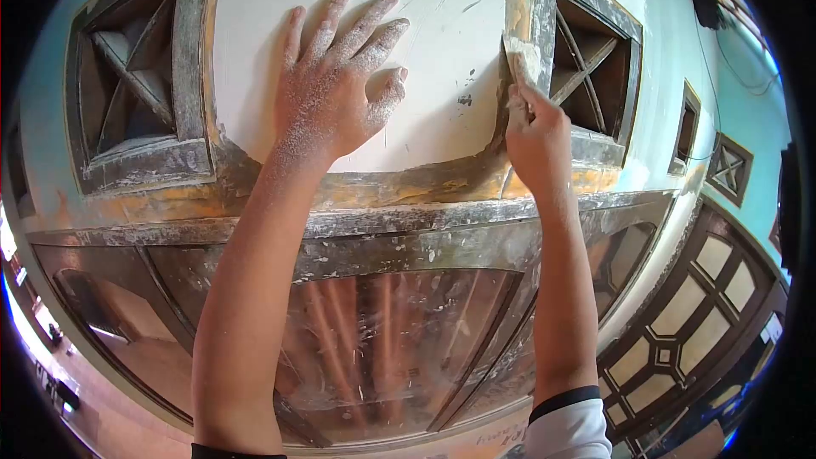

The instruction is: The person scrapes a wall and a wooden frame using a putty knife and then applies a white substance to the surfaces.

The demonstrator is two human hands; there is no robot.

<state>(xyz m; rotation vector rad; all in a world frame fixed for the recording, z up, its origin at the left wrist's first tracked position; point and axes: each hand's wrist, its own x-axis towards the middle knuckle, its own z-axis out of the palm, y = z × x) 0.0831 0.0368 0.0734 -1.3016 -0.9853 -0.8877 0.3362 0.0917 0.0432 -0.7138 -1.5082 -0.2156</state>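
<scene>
My left hand, dusted with white powder, lies flat with fingers spread on the white wall panel. My right hand is closed around a putty knife, its index finger stretched along the tool. The blade looks coated with pale filler and rests against the wall strip between the panel and the right vent frame. Its handle is mostly hidden in my hand. Dark patches and bare ochre plaster show along the panel's lower and right edges.
Wooden vents with crossed slats flank the panel, the left vent and the right vent. Below runs a paint-spattered ledge over a dusty glass window. A panelled door stands at the lower right.
</scene>
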